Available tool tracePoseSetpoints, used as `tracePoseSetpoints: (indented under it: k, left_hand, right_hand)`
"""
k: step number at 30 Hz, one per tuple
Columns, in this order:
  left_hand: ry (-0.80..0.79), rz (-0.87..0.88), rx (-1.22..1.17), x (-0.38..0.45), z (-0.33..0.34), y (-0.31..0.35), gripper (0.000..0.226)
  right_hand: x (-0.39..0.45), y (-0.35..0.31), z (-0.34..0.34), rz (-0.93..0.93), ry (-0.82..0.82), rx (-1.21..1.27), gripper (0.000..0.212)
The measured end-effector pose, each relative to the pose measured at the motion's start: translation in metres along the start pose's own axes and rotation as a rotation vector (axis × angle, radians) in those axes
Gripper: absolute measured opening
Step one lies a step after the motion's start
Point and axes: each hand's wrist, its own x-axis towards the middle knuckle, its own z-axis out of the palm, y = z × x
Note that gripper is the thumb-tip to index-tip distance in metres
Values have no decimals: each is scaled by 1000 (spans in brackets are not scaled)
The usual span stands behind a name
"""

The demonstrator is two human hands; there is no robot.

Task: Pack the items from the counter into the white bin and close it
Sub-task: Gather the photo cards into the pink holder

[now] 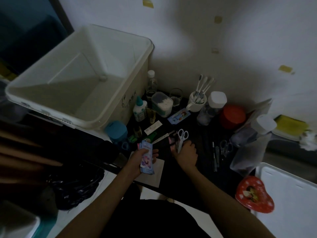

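Head view, left hand point(145, 156) gripping cards point(146, 158), right hand point(186, 152) gripping scissors point(181, 137)

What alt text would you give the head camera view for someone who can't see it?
Over a dim, cluttered dark counter, the person's left hand holds a stack of colourful printed cards while the right hand grips white-handled scissors. A large empty open white plastic bin stands to the left.

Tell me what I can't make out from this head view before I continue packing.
- Right hand: what it grips besides the white scissors; its fingers hide it.
- Handwriting on the white bin: too small, dim.
- Pens and second scissors: lost in shadow on the dark counter.
- Bin lid: cut off by the right edge.
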Motion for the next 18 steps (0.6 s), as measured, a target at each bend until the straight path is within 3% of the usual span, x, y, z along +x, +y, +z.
tracePoseSetpoints:
  k: [13,18]
  left_hand:
    - [76,2,67,-5,14,4,42]
    - [67,11,67,-6,17,7,43]
  right_hand:
    - [1,-20,-3,183,-131,-78,94]
    - [-2,-25,-1,177,-110,-140,88]
